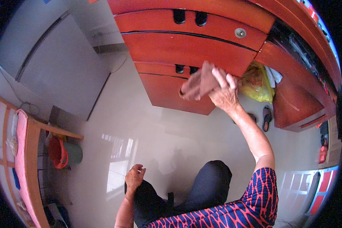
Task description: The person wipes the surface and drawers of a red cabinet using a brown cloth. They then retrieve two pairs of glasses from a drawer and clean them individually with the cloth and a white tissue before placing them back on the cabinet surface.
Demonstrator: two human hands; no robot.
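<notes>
A brown cloth [200, 82] is gripped in my right hand [223, 92], which reaches out in front of a reddish wooden drawer cabinet [182, 94]. The cloth is slightly blurred and covers part of a lower drawer front and its dark handle cutouts [179, 69]. From this view I cannot tell whether the cloth touches the wood. Higher up, the cabinet has a second pair of dark handle cutouts [179, 16] and a round metal lock [240, 33]. My left hand [135, 177] hangs by my left knee, its fingers loosely bent and holding nothing.
Right of the drawers, a yellow plastic bag [259, 85] sits under the desk, with dark slippers [267, 118] on the floor below. At left stand a wooden seat with a pink cushion [22, 148], a red bucket [58, 152] and a grey-white cabinet [65, 65]. Pale glossy tiles [148, 128] cover the floor.
</notes>
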